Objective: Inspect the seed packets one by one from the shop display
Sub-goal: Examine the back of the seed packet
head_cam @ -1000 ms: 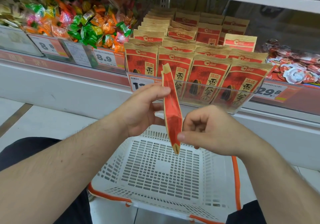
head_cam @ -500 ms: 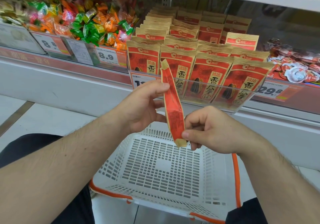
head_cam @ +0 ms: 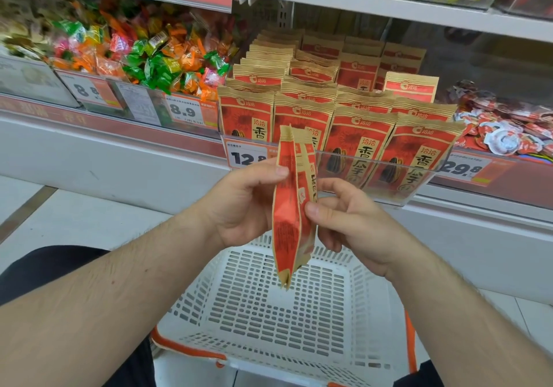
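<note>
A red and tan seed packet (head_cam: 288,207) hangs upright, edge-on to me, in front of the shelf. My left hand (head_cam: 242,204) pinches its upper left side with thumb against fingers. My right hand (head_cam: 344,222) holds its right side, thumb on the near face and fingers curled behind. Rows of matching seed packets (head_cam: 359,135) stand in the shop display behind a clear plastic rail.
A white slotted basket (head_cam: 371,291) with orange trim sits below my hands. Loose wrapped candies (head_cam: 149,54) fill the bin to the left, red-and-white snacks (head_cam: 505,126) the bin to the right. Price tags (head_cam: 185,111) line the shelf edge. An upper shelf (head_cam: 389,3) overhangs.
The packet has turned slightly, showing more of its front face. My right hand has shifted up from the bottom end to the packet's middle. My left hand keeps its pinch.
</note>
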